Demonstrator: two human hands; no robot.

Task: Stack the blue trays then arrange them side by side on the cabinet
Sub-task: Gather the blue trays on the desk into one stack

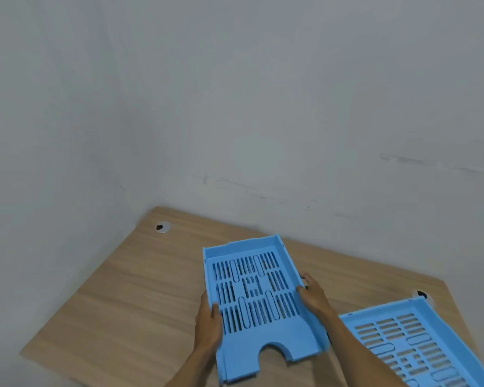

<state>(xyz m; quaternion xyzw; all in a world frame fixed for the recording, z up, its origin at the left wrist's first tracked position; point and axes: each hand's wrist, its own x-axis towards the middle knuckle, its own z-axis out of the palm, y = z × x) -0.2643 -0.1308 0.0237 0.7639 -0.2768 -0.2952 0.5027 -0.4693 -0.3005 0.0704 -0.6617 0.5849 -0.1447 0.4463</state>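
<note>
A stack of blue slotted trays point(252, 291) sits in the middle of the wooden cabinet top point(118, 297), nested one in another, notched front edge toward me. My left hand point(208, 322) grips the stack's left wall, thumb inside. On the opposite wall, my right hand point(313, 298) holds on with the thumb over the rim. Another blue tray point(419, 350) lies at the lower right, turned at an angle and partly cut off by the frame. My right forearm crosses its near corner.
The cabinet top fits into a corner of grey walls. A round cable hole point(162, 227) is at the back left and a second cable hole point(422, 294) shows behind the right tray. Bare wood stretches to the left of the stack.
</note>
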